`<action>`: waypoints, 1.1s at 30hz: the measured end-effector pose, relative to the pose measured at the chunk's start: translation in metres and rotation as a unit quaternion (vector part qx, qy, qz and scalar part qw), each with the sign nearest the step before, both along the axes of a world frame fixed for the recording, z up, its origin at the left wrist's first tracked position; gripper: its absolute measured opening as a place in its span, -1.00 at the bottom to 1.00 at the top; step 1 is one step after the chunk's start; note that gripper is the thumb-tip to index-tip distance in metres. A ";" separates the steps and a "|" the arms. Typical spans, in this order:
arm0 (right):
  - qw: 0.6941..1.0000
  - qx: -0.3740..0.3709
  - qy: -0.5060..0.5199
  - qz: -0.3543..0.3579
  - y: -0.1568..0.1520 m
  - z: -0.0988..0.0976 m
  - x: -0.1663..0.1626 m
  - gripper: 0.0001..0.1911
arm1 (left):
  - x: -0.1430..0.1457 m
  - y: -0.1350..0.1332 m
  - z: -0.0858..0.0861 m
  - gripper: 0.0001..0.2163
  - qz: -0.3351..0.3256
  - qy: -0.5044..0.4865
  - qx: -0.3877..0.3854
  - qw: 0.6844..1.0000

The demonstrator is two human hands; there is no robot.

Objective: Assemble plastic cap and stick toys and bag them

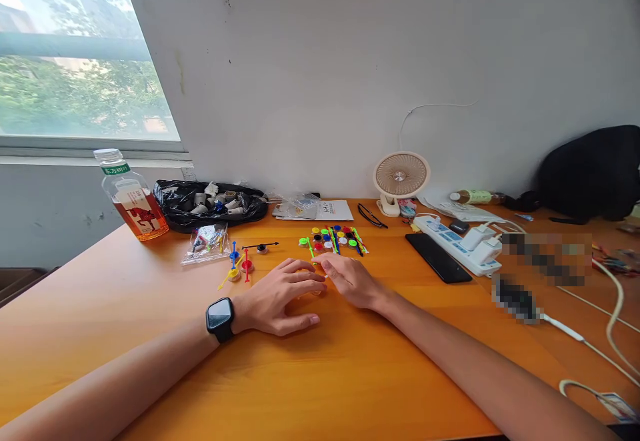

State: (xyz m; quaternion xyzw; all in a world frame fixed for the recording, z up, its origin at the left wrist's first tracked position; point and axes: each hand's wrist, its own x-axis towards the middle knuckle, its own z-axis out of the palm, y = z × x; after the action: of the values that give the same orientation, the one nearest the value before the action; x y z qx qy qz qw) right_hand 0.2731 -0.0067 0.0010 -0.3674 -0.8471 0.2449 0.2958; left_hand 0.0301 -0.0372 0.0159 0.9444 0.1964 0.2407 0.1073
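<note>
My left hand, with a black watch on its wrist, rests low over the table with fingers spread and thumb stretched out. Beneath its fingertips a small clear round piece shows in part. My right hand is beside it, thumb and fingers drawn together; whatever they hold is hidden. Just beyond it are a green arrow, rows of coloured round pieces and a bundle of coloured arrow sticks. Left of my hands sit spinners with arrows: red, blue, yellow and black.
A clear bag of small parts, a drink bottle and a black plastic bag stand at the left. Behind are glasses and a fan. To the right lie a phone, a power strip and cables.
</note>
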 end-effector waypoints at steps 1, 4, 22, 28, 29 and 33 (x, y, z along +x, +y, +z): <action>1.000 -0.006 0.002 -0.005 0.001 -0.001 0.000 -0.37 | 0.000 0.000 0.000 -0.59 0.000 0.000 -0.001 1.000; 1.000 -0.006 0.014 -0.014 0.003 -0.003 0.001 -0.37 | 0.000 -0.001 0.001 -0.59 -0.001 0.000 -0.003 1.000; 0.999 0.046 -0.003 -0.011 0.008 -0.011 -0.001 -0.63 | 0.000 0.003 -0.014 -0.83 0.072 -0.011 0.087 0.994; 0.998 0.057 -0.005 -0.004 0.010 -0.015 -0.001 -0.75 | -0.004 0.009 -0.018 -0.78 0.118 -0.025 0.124 0.985; 0.998 0.061 0.003 -0.003 0.011 -0.015 -0.001 -0.76 | -0.005 0.009 -0.018 -0.76 0.125 -0.025 0.126 0.984; 0.998 0.069 0.015 0.000 0.017 -0.020 0.001 -0.74 | -0.007 0.012 -0.020 -0.64 0.156 -0.012 0.124 0.980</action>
State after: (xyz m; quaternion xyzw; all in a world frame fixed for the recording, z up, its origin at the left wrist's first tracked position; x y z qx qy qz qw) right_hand 0.2737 0.0104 -0.0186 -0.3426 -0.8574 0.1914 0.3330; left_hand 0.0227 -0.0255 -0.0038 0.9051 0.3090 0.2881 -0.0476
